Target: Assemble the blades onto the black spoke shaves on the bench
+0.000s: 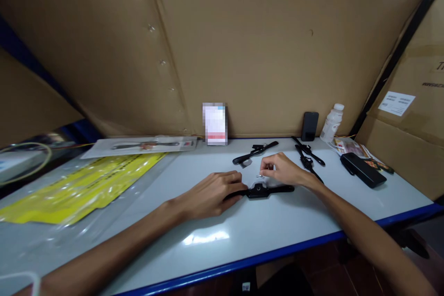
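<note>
A black spokeshave (258,191) lies on the white table in front of me. My left hand (222,189) is closed around its left handle, pressing it to the tabletop. Just above the middle of the tool, my right hand (279,169) pinches a small shiny metal screw (260,176) between thumb and fingertips. The spokeshave's right handle (282,188) is free. Behind my hands lies another black spokeshave (256,151). More of these tools (307,157) lie to the right, beyond my right forearm.
Clear plastic bags over yellow printed sheets (90,189) cover the table's left side. A blurred-out screen or card (215,124) leans on the cardboard wall (243,46). At right are a black phone (310,126), a white bottle (332,122) and a black case (363,169).
</note>
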The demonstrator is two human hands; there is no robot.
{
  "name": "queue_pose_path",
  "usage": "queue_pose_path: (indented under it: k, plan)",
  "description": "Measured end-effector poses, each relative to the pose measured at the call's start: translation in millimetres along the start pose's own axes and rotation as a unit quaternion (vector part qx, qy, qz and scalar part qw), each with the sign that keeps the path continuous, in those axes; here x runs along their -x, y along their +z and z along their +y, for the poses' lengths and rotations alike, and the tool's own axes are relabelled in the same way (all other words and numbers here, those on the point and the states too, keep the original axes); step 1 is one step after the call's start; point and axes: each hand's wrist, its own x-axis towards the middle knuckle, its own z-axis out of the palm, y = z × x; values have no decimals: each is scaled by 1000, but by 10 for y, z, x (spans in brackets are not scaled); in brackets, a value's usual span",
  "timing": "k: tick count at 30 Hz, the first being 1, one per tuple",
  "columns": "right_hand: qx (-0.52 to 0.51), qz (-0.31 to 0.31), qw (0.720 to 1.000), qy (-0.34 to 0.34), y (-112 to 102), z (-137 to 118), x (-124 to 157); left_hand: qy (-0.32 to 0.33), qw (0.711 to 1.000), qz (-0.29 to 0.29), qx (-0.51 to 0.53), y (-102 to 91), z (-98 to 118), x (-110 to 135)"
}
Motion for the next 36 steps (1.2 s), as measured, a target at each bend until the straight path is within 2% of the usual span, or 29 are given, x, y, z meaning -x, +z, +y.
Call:
queue_pose_path:
  k: [2,7,12,18,26,36]
  plan:
    - [-12,-28,999,-13,-50,-67,44,1,1000,-6,-4,-5,4,-1]
    - [34,-80,996,-16,-70,-170,117,5,1000,3,-1,-4,2,3]
    - [46,-78,996,-12,-75,-226,129,5,1000,1,7,2,0,8]
    - [59,-89,994,-36,-27,-245,135,8,1000,15,18,-4,2,7]
    - [92,-85,992,-16,4,-262,138,6,1000,13,15,5,0,3]
    - [197,-68,978,-33,102,-314,118,1,1000,9,13,-5,15,2]
